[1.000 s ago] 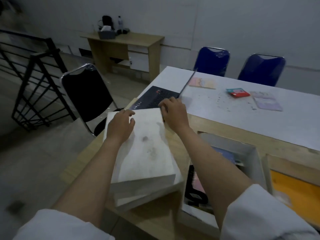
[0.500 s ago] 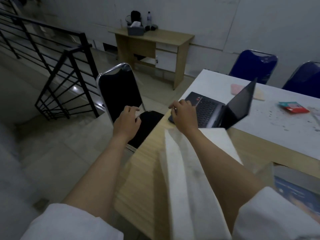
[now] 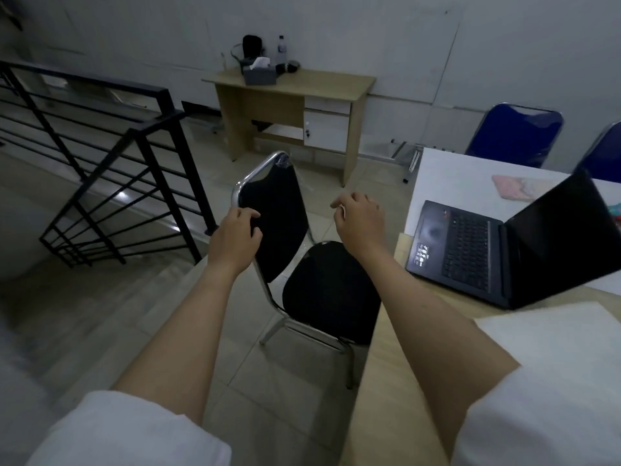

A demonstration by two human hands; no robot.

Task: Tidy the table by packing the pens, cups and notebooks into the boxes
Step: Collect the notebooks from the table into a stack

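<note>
Both of my hands hang in the air to the left of the table, past its edge. My left hand (image 3: 235,237) hovers with loosely curled fingers at the left edge of a black chair's backrest (image 3: 275,223) and holds nothing. My right hand (image 3: 361,220) is also loosely curled and empty, above the chair's seat. A white box top (image 3: 554,348) lies on the wooden table (image 3: 386,381) at the lower right, partly behind my right arm. A pink notebook (image 3: 517,190) lies on the white table sheet beyond the laptop. No pens or cups show.
An open black laptop (image 3: 487,250) sits on the table to the right of my right hand. Two blue chairs (image 3: 514,132) stand behind the table. A small wooden desk (image 3: 292,105) is against the far wall. A black stair railing (image 3: 111,169) runs along the left.
My view has swung left. Both hands came off the white box and the laptop's edge and moved out over the black chair. The open box with notebooks left the view.
</note>
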